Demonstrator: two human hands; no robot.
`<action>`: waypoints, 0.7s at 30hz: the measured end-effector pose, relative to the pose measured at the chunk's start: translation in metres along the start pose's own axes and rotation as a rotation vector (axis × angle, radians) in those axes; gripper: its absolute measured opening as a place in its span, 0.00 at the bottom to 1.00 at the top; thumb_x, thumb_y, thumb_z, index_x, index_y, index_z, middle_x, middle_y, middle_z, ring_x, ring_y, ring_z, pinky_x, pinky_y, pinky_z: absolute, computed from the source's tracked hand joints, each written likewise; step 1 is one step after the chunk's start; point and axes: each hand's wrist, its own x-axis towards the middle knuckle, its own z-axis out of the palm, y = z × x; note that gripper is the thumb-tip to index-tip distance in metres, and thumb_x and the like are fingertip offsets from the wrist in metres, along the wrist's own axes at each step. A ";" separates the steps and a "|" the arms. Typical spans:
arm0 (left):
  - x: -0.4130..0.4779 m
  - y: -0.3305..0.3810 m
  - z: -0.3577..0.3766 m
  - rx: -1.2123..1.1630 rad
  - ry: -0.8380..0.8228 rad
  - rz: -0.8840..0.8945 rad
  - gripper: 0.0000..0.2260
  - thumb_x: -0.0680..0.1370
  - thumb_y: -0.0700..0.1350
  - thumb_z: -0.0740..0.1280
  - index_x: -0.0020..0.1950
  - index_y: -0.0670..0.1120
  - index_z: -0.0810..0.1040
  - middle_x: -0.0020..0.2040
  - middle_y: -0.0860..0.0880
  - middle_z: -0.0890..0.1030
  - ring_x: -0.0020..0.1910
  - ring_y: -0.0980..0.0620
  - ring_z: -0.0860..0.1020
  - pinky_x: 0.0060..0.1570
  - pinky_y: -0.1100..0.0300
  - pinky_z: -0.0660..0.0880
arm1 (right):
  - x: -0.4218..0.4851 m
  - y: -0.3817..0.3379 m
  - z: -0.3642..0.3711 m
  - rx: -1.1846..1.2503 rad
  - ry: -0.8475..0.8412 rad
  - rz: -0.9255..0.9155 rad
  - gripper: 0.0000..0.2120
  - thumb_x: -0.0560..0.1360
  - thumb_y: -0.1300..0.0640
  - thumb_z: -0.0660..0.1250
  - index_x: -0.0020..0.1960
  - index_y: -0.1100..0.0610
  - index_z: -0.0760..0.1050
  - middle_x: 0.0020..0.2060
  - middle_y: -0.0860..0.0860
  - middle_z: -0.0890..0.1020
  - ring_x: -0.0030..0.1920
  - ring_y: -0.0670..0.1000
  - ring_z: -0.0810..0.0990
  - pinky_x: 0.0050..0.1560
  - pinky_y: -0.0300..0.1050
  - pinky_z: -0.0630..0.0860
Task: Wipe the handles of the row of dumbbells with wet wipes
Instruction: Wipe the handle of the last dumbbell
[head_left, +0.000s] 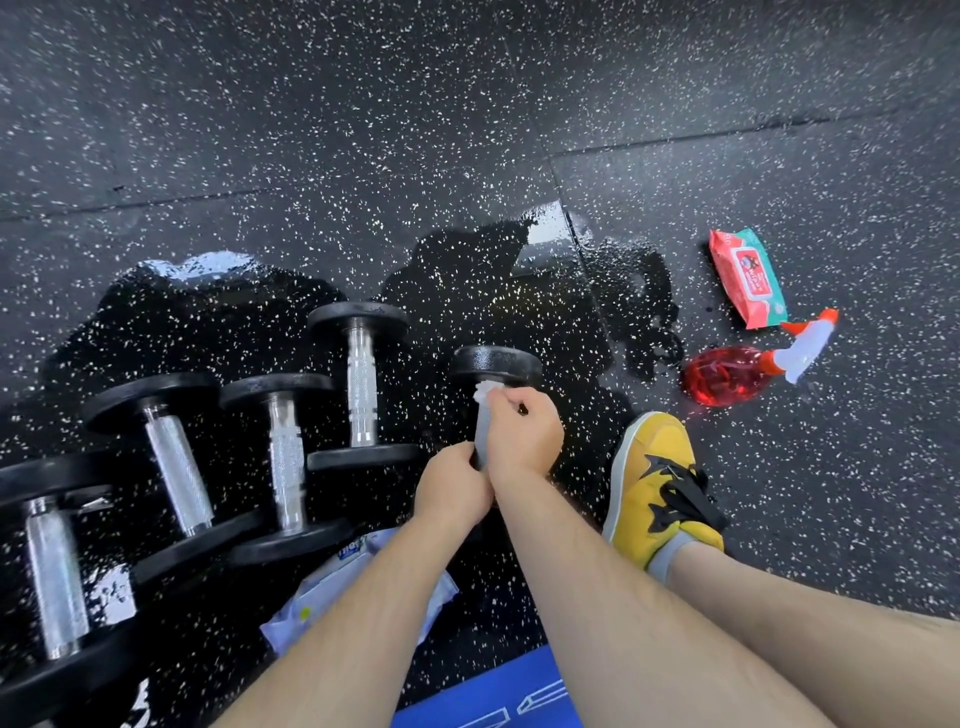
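Speckled black rubber floor (311, 93), wet puddle (467, 291) under dumbbells (361, 384), tile seam (675, 136)

**Black, Silver, Bright Accents**

A rubber tile floor (467, 104) is shown in black, flecked with white. Black heads and silver, cross-hatched handles are seen on the round-headed metal dumbbells (361, 384) at 8 o'clock. A crumpled wet wipe (485, 391) at the centre is white. At 3 o'clock, a soft wipes packet (748, 278) is coloured red and green, and a plastic spray bottle (722, 374) red, capped white and orange. At 4 o'clock a low lace-up shoe (649, 467) is coloured yellow, laced black.
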 end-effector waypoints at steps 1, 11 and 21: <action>0.001 -0.001 0.001 -0.021 -0.004 -0.002 0.11 0.75 0.44 0.66 0.32 0.47 0.71 0.32 0.52 0.78 0.31 0.50 0.73 0.30 0.58 0.65 | 0.001 0.002 -0.001 0.042 0.011 0.048 0.06 0.73 0.56 0.72 0.38 0.53 0.80 0.40 0.45 0.82 0.41 0.45 0.78 0.39 0.36 0.70; 0.001 0.029 -0.004 -0.493 0.253 0.042 0.15 0.79 0.52 0.67 0.65 0.54 0.72 0.56 0.59 0.76 0.47 0.61 0.79 0.50 0.59 0.76 | -0.001 0.011 -0.011 0.237 -0.125 0.152 0.02 0.72 0.53 0.75 0.44 0.51 0.84 0.45 0.47 0.86 0.47 0.51 0.85 0.53 0.53 0.82; 0.032 0.034 -0.007 -0.227 0.434 -0.020 0.08 0.81 0.48 0.63 0.42 0.50 0.77 0.41 0.56 0.79 0.40 0.56 0.76 0.34 0.61 0.68 | -0.003 0.007 -0.009 0.311 -0.286 0.106 0.06 0.71 0.52 0.78 0.47 0.50 0.86 0.47 0.48 0.87 0.51 0.50 0.86 0.57 0.52 0.82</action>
